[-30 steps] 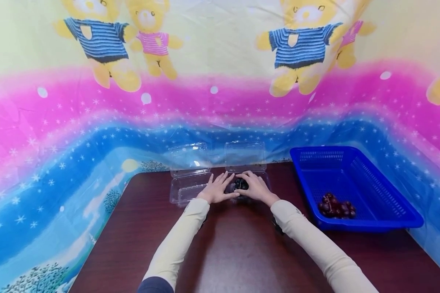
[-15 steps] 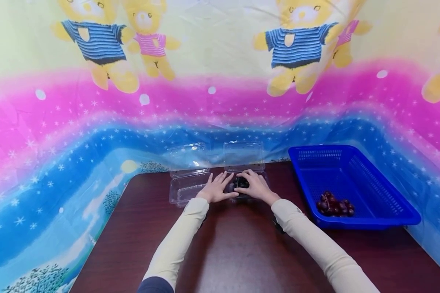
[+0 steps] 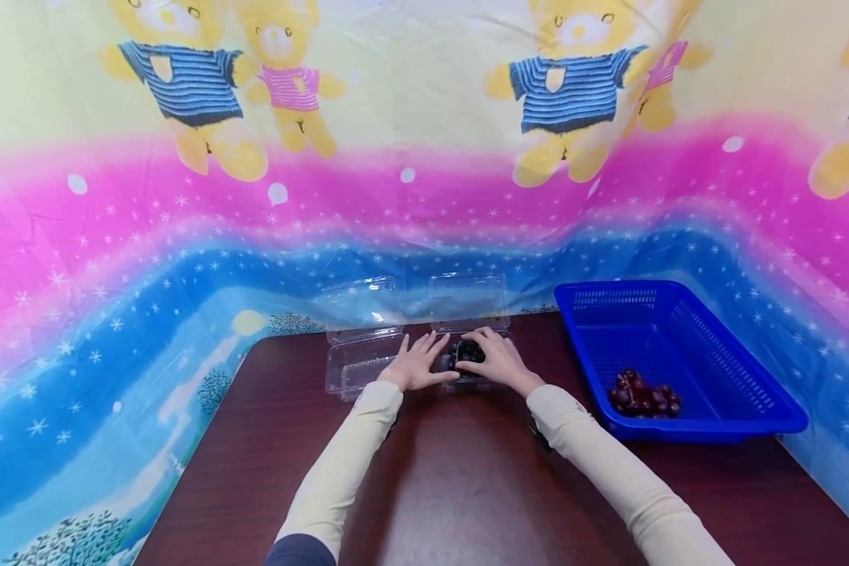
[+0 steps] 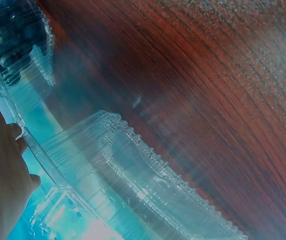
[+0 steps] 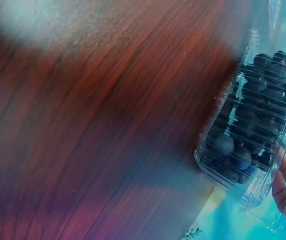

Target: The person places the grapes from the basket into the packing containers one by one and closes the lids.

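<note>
Dark grapes (image 3: 469,351) sit in the right one of 2 clear boxes (image 3: 361,364) on the table (image 3: 453,472). Near both boxes, the left hand (image 3: 416,365) is spread, thumb towards the grapes; the right hand (image 3: 498,362) arches around them, whether pinching any I cannot tell. Red grapes (image 3: 644,397) lie in the blue basket (image 3: 714,429).

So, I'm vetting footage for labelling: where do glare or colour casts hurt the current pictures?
Head: soft sheen on the table, glints on the left clear lid. Left wrist: bluish tint over the empty clear container, whitish highlight at the bottom edge. Right wrist: pale glare top left; grapes look dark.
</note>
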`<state>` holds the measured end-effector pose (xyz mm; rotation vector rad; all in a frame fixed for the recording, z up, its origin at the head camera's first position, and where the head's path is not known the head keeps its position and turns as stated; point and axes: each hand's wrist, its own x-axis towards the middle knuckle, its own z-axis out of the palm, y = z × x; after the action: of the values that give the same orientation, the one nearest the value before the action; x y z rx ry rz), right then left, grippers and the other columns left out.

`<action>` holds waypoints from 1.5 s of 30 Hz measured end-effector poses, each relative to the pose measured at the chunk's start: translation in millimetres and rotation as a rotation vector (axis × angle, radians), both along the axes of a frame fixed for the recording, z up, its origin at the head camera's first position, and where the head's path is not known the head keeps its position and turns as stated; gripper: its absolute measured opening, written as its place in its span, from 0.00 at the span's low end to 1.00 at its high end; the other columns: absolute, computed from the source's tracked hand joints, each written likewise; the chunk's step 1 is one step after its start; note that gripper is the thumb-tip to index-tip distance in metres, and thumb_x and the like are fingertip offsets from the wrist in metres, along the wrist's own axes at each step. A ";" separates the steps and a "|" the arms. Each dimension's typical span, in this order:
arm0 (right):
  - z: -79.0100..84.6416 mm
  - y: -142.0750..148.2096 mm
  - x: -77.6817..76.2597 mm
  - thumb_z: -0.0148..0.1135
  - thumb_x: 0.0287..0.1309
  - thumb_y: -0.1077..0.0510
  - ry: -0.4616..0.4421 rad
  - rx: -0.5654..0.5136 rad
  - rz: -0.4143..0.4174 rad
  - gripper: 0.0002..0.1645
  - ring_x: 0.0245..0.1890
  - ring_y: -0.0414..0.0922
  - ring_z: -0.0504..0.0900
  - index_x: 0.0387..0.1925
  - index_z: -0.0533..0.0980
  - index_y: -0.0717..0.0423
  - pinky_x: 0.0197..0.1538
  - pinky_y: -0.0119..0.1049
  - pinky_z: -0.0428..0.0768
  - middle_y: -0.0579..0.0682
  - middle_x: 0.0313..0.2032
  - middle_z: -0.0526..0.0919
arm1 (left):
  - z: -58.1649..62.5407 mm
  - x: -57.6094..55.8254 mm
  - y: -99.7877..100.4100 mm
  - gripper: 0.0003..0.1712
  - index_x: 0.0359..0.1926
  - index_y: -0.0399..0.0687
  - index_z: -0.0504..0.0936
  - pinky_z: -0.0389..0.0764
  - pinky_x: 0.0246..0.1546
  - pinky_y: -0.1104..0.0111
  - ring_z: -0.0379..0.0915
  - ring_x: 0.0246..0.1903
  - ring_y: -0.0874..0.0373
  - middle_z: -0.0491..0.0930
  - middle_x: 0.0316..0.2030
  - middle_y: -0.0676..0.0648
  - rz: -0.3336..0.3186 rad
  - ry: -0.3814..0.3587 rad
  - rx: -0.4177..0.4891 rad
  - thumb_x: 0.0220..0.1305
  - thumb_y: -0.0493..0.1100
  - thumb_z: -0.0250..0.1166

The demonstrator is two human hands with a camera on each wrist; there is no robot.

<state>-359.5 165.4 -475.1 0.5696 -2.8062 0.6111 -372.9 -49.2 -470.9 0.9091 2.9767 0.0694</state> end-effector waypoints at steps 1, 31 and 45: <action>0.0 0.3 0.0 0.62 0.49 0.33 -0.001 0.000 -0.003 0.39 0.56 0.54 0.72 0.61 0.69 0.44 0.58 0.59 0.66 0.55 0.57 0.70 | 0.2 -0.3 0.0 0.50 0.73 0.62 0.39 0.39 0.68 0.44 0.42 0.71 0.48 0.45 0.72 0.42 0.001 0.002 -0.002 0.57 0.77 0.40; -6.3 17.8 4.2 0.59 0.53 0.33 0.020 -0.008 -0.052 0.40 0.57 0.56 0.68 0.62 0.68 0.49 0.57 0.58 0.66 0.57 0.58 0.70 | -1.7 1.6 -0.6 0.51 0.73 0.62 0.40 0.37 0.68 0.45 0.40 0.71 0.48 0.45 0.72 0.45 0.030 -0.002 -0.002 0.55 0.78 0.42; -11.4 28.5 3.6 0.58 0.57 0.38 0.045 -0.033 -0.062 0.37 0.60 0.58 0.64 0.62 0.67 0.53 0.60 0.59 0.60 0.59 0.61 0.66 | -7.6 -1.4 -1.1 0.48 0.73 0.61 0.41 0.38 0.68 0.44 0.42 0.71 0.48 0.46 0.72 0.47 0.042 0.028 0.039 0.58 0.77 0.36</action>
<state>-355.9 193.9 -486.4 0.4819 -2.7554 0.6226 -374.3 -50.3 -478.4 0.8580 3.0311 0.1176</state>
